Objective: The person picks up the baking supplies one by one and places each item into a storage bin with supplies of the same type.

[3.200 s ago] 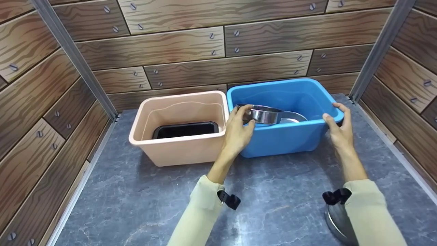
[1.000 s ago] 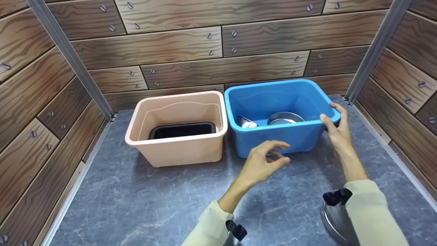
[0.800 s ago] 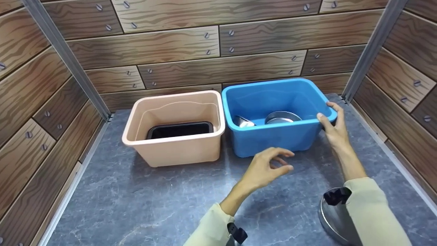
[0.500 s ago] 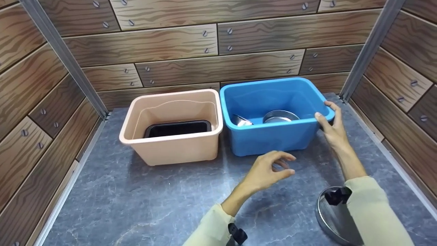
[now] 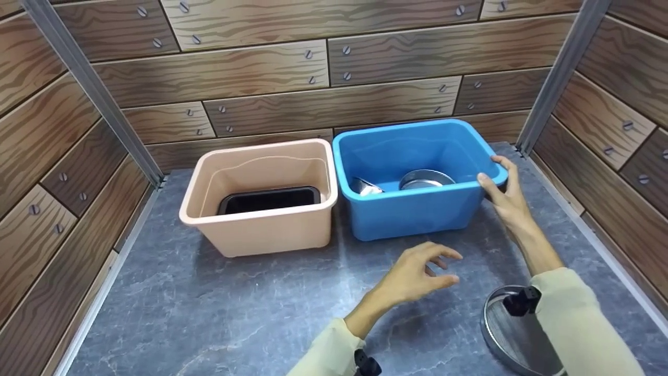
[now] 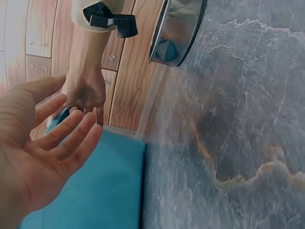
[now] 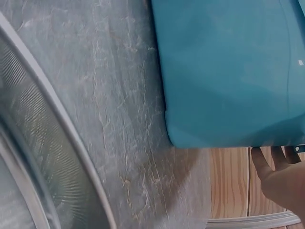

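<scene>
My right hand grips the right front corner of the blue plastic bin, with the thumb in front and the fingers at the side. In front of this bin, my left hand hovers over the table, fingers loosely bent and holding nothing; its palm shows in the left wrist view. Inside the blue bin are a round metal-rimmed piece and a tilted shiny metal piece, partly hidden by the front wall. A round metal sieve lies on the table, partly under my right sleeve; its mesh shows in the right wrist view.
Left of the blue bin stands a beige bin with a black rectangular container in it. Both rest on a grey marbled tabletop. Wood-patterned walls with metal corner posts enclose the back and sides.
My left hand has let go of the round metal piece in the blue bin and drawn back toward me, lately drifting slightly right and nearer. The right hand has kept its grip on the bin.
</scene>
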A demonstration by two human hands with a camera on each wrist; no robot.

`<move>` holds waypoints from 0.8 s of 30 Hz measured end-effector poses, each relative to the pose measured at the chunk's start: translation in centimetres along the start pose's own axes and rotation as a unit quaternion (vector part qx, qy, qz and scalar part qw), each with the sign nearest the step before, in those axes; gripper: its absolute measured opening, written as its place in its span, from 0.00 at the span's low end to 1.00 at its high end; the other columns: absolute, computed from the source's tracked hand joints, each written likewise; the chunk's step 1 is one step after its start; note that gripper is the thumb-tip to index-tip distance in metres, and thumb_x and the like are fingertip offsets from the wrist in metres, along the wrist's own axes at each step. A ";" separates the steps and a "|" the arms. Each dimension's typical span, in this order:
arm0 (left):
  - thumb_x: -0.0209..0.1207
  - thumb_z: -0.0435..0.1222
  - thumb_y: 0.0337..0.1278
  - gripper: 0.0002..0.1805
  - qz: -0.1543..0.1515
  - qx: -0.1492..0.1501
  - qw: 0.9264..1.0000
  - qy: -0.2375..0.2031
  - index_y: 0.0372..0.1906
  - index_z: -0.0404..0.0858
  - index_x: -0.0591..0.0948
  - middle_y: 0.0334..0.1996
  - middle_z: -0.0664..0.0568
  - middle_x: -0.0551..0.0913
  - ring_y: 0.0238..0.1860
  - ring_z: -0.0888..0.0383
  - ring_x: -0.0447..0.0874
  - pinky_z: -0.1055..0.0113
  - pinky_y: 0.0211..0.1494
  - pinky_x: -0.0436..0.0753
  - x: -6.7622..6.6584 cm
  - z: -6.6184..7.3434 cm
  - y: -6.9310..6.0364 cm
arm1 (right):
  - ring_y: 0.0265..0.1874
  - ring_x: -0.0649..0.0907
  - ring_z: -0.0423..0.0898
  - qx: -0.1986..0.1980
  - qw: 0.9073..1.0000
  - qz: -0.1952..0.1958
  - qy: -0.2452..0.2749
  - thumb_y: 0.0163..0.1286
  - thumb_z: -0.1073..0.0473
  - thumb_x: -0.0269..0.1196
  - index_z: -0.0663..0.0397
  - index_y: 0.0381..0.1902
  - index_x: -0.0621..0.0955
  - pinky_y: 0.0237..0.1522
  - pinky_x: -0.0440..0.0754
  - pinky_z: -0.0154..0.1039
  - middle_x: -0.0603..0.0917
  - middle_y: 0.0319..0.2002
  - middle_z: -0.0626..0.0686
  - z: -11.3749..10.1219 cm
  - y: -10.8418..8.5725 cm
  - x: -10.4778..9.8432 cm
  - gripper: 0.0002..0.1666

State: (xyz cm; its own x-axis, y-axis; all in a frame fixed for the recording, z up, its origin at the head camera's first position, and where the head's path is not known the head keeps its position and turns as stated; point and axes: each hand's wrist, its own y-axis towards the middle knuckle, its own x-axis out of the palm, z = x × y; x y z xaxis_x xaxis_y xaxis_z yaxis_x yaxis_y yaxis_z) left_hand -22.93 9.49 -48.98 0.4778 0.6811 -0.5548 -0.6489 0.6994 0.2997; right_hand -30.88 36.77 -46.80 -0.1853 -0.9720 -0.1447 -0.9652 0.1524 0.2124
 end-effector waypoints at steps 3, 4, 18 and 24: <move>0.69 0.41 0.66 0.20 -0.007 0.001 1.000 0.000 0.61 0.48 0.82 0.57 0.58 0.83 0.50 0.70 0.84 0.80 0.45 0.82 0.5 0.0 0.0 | 0.73 0.61 0.57 0.002 1.000 -0.001 -0.003 0.80 0.50 0.57 0.36 0.81 0.52 0.70 0.65 0.54 0.48 0.80 0.66 0.0 -0.1 0.0 0.40; 0.69 0.41 0.66 0.20 -0.008 0.001 1.000 0.000 0.61 0.48 0.83 0.57 0.59 0.83 0.50 0.70 0.83 0.80 0.45 0.82 0.7 0.0 0.1 | 0.73 0.61 0.57 0.003 1.000 -0.002 -0.004 0.80 0.50 0.57 0.36 0.81 0.52 0.71 0.64 0.56 0.48 0.80 0.66 0.0 -0.1 0.0 0.40; 0.70 0.48 0.64 0.29 -0.081 -0.009 0.996 0.033 0.69 0.57 0.78 0.74 0.59 0.69 0.64 0.65 0.76 0.81 0.50 0.79 3.6 0.4 -0.1 | 0.68 0.65 0.51 0.004 1.000 0.010 0.006 0.79 0.50 0.59 0.35 0.80 0.55 0.54 0.72 0.25 0.51 0.78 0.64 0.0 -0.3 0.0 0.39; 0.72 0.51 0.61 0.39 -0.128 -0.008 0.991 0.043 0.75 0.65 0.70 0.80 0.63 0.58 0.73 0.62 0.66 0.70 0.62 0.77 5.1 0.1 -0.2 | 0.69 0.65 0.50 0.011 1.000 0.012 0.009 0.79 0.48 0.60 0.34 0.80 0.55 0.54 0.72 0.27 0.51 0.79 0.63 -0.2 -0.1 0.1 0.40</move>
State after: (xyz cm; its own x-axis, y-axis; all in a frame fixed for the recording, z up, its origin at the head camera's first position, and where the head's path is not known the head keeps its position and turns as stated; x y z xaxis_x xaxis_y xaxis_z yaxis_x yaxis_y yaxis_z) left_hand -20.34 12.80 -51.81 0.5765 0.4598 -0.6755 -0.5225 0.8430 0.1278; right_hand -30.74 36.65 -46.66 -0.2043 -0.9713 -0.1218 -0.9647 0.1787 0.1934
